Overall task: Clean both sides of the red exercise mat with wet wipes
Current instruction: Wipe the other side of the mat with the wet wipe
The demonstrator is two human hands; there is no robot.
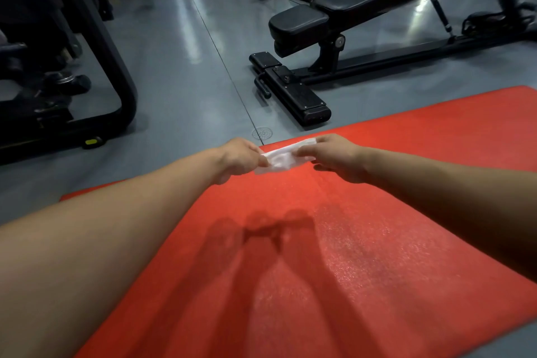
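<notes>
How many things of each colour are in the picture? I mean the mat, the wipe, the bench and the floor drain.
Red: 1, the exercise mat
White: 1, the wet wipe, held between the left hand and the right hand
Black: 1, the bench
Grey: 1, the floor drain
Total: 4

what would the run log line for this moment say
left hand grips wet wipe | right hand grips same wipe | wipe held above red exercise mat

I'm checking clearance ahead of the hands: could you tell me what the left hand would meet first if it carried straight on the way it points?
Probably the bench's black foot bar, past the mat edge; depth is unclear.
</notes>
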